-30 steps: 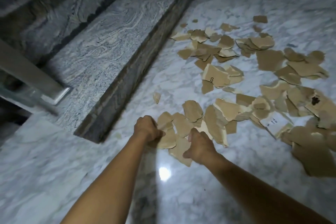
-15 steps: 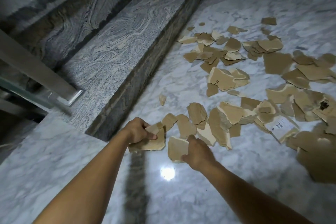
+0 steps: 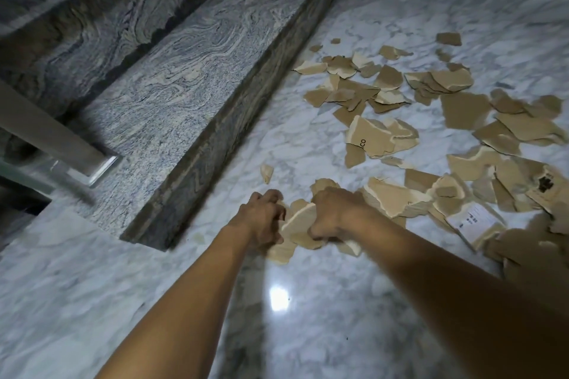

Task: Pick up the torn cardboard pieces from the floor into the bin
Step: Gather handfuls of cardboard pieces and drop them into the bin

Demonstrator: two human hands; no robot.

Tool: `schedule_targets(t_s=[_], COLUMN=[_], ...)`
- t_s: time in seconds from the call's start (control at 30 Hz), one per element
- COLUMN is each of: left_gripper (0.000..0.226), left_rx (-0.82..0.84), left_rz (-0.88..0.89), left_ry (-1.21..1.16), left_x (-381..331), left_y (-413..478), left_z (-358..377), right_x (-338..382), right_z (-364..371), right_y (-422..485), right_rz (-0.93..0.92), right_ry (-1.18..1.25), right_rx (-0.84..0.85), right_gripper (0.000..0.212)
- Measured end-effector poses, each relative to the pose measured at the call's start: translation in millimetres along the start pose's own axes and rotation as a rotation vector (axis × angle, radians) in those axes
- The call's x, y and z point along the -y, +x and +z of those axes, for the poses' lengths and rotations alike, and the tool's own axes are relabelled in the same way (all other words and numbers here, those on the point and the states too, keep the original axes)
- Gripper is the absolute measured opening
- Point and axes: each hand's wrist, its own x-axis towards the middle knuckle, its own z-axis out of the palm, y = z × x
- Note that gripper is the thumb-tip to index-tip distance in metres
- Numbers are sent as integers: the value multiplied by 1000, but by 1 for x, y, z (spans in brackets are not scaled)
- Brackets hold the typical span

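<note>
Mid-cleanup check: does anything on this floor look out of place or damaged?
Yes: torn cardboard pieces lie scattered across the marble floor beside the stone step. One small scrap sits apart near the step, and a piece at far right has a dark ragged patch.

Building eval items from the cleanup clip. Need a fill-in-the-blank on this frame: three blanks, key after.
1. The left hand and the right hand each grip torn pieces of ____.
2. The printed piece lying on the floor shows the letters ____.
3. The stone step lies to the ____ of both hands.
Missing words: cardboard; CO; left.
</note>
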Motion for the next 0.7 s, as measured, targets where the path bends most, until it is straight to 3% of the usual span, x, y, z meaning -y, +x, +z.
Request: schedule_targets(t_s=[0.17,0.3,0.43,0.57,0.7], left_gripper=[31,45,30,30,41], left_rx=[-91,-59,-25,-93,-195], left_rz=[-142,-233,-282,-262,-160], left_ry=[-233,-443,-351,-343,-309], left_x=[16,33,40,48,46], left_y=[-21,-43,-48,-34,15], left_z=[17,18,-6,-45,-62], right_x=[21,29,31,12,-30], right_z=[40,53,48,15,-32], right_y=[13,12,10,9,21], right_rz=[-67,-17,-47,-27,126], right_ry=[-128,10,-131,16,137], right_rx=[-86,-158,-94,37,-22], right_gripper=[72,84,59,71,77])
